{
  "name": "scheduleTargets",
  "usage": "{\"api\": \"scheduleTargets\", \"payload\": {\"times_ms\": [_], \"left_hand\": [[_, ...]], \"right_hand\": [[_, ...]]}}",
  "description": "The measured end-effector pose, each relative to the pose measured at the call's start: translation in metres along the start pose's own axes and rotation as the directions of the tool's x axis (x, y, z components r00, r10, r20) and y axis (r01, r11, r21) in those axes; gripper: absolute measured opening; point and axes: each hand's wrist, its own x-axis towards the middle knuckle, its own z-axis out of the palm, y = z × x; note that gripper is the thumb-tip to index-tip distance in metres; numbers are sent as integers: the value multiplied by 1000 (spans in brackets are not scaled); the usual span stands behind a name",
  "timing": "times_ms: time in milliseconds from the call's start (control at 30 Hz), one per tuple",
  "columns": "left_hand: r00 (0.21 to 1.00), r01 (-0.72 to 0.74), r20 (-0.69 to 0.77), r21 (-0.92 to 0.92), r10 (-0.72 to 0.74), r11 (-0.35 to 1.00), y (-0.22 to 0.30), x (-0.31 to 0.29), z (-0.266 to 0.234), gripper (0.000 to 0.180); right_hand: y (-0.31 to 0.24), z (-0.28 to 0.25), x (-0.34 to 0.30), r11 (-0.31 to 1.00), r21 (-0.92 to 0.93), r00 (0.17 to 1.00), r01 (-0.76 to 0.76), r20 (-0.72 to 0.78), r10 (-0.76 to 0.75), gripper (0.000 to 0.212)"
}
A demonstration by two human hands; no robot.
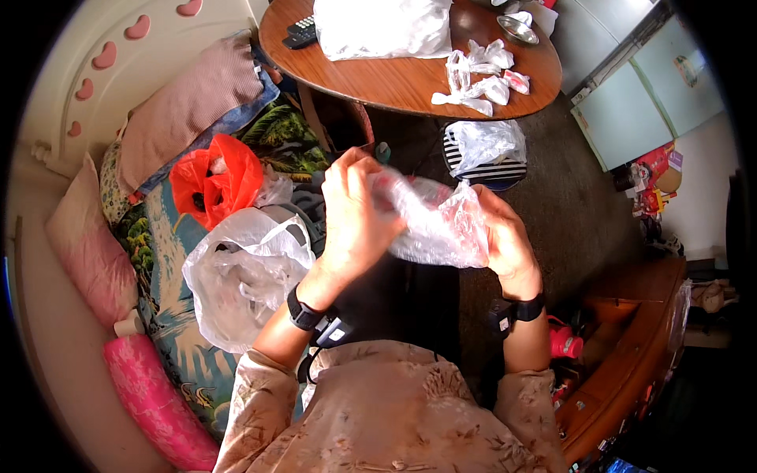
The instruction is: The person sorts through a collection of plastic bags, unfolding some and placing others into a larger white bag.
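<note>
- While both hands hold it up in front of the torso, the clear bag point(445, 229) sits stretched between them, crumpled, partly blurred.
- Left hand point(353, 217): fingers bent, closed on the bag's left end; exact fingertip contact blurred.
- Right hand point(506, 240): gripping the right end, thumb side against the plastic.
- White bag point(206, 303): mouth up on the bed point(167, 260), just left of the left forearm.
- Red bag point(188, 181): also on the bed, beyond the white one, mouth open, dark contents I can't identify.
- Pink bolster point(154, 386): bed's left edge.
- Striped stool point(505, 173): past the hands, loose plastic point(485, 140) on top.
- Table point(374, 79): behind the stool; carries a big white sack point(382, 27), handset point(300, 35), small knotted bags point(473, 88) and metal bowl point(518, 30).
- Pale green fridge point(627, 110): far right.
</note>
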Motion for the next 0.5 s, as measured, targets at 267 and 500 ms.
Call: {"api": "scheduleTargets", "payload": {"times_ms": [267,500], "left_hand": [[558,765,821,-564,-116,-313,-30,-22,10,17],[553,679,805,-585,-214,-444,-29,-21,12,21]], "right_hand": [[-16,-38,3,939,-174,917,296,-222,-330,8],[5,-23,-10,965,-216,978,152,-108,-178,73]]}}
